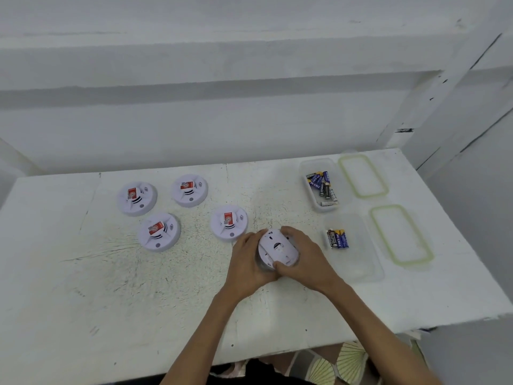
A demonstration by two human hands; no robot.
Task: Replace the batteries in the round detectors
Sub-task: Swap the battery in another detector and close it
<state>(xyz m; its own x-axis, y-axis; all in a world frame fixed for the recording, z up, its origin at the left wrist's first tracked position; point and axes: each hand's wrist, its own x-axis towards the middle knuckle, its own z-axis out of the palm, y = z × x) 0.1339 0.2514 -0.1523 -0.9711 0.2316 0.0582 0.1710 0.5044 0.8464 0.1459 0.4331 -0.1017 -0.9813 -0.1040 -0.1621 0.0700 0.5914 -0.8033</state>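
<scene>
I hold one white round detector point(277, 247) between both hands just above the table, its back side turned up. My left hand point(248, 262) grips its left rim and my right hand point(302, 258) wraps its right side, thumb on the near edge. Several more detectors lie face up with red stickers: the nearest one point(228, 223) sits just left of my hands, the others point(159, 232) point(136, 198) point(189, 190) farther left. A clear tub point(319, 187) at the back right holds several batteries. A nearer clear tub point(358, 245) holds a few batteries point(337, 238).
Two green-rimmed lids point(362, 175) point(401, 234) lie right of the tubs. The white table point(111, 287) ends at a wall behind and drops off at its right edge point(472, 245). Patterned fabric shows below the front edge.
</scene>
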